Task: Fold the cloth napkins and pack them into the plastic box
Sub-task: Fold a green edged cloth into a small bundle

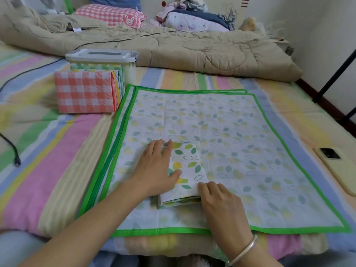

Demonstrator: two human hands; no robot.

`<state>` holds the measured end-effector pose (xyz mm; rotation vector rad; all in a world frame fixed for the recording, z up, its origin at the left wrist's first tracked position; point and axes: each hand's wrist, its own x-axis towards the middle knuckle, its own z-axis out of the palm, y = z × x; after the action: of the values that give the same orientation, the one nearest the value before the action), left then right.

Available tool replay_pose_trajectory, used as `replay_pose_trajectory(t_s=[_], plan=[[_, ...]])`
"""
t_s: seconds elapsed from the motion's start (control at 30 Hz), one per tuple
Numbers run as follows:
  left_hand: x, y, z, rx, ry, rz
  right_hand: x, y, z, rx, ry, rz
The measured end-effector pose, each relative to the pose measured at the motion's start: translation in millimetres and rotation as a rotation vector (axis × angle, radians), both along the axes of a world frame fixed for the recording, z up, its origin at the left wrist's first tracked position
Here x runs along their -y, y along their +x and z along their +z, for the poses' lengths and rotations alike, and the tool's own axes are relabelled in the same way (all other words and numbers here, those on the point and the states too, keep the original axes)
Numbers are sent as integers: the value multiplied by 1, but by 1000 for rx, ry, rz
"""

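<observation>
"Pressing flat, is it, that left hand (158, 166)?"

"Yes. Its fingers are straight and together, palm down on the left half of the folded napkin (189, 170), the thumb lying across the leaf print."

"And the right hand (219, 201)?"

"At the napkin's near right corner, fingers bent over the edge. Whether they pinch the layers or only press on them, I cannot tell."

"How does the napkin lie?"

"Long axis running straight away from the person, with the open layered edge at the near end. It rests on the flat napkins (240, 132), green-bordered and not yet folded, spread over the striped bed (57, 151)."

"Where must it go?"

"Far and to the left. The plastic box (130, 71) stands beyond the spread's far left corner, with a grey lid (102, 54) on top. A stack of folded napkins (84, 91) stands on edge just in front of it."

"So which hand carries it?"

"The left is on the box's side, so I'd judge it the nearer. The lid looks like it needs lifting first, which may fall to the right hand."
</observation>
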<state>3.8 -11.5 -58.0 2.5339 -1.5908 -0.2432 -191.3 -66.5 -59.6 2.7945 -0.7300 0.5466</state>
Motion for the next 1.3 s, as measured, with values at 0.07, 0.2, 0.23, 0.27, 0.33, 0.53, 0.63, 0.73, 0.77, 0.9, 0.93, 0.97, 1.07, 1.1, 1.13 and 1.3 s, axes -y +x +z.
replay_pose_trajectory(t_s=[0.07, 0.2, 0.23, 0.27, 0.33, 0.53, 0.63, 0.73, 0.77, 0.9, 0.93, 0.97, 1.07, 1.1, 1.13, 1.3], plan=[[-2, -3, -1, 2, 16, 1, 2, -4, -4, -2, -35, 41], [-9, -6, -12, 39, 35, 11, 0, -7, -3, -87, -34, 90], [-10, -5, -14, 49, 29, 7, 2, -9, 1, -132, -10, 123], [-11, -5, -16, 60, 26, 3, 8, -12, 5, -160, 47, 155], [-12, -3, -18, 75, 28, 2, 30, -17, 20, -177, 287, 166], [-13, -4, -23, 101, -3, 11, 64, 35, 36, -131, 538, 156], [-14, -5, -23, 129, 0, 22, 64, 66, 3, -278, 460, 101], [-17, -10, -22, 135, 17, 8, 61, 68, -23, -385, 419, 37], [-18, -11, -22, 117, 22, 6, 62, 68, -27, -405, 401, 32], [-17, -10, -24, 143, 96, -16, 65, 72, -18, -416, 475, 44], [-17, -10, -24, 150, 108, -20, 66, 70, -12, -371, 534, 27], [-17, -10, -24, 159, 116, -22, 66, 66, -6, -275, 571, -22], [-17, -11, -24, 183, 124, -22, 58, 45, 17, -136, 491, -320], [-17, -12, -23, 184, 127, -19, 52, 38, 24, -185, 522, -378], [-17, -12, -23, 184, 131, -15, 46, 32, 28, -230, 600, -394], [-14, -14, -16, 132, 90, 103, 31, 21, 39, -14, 1182, -177]])
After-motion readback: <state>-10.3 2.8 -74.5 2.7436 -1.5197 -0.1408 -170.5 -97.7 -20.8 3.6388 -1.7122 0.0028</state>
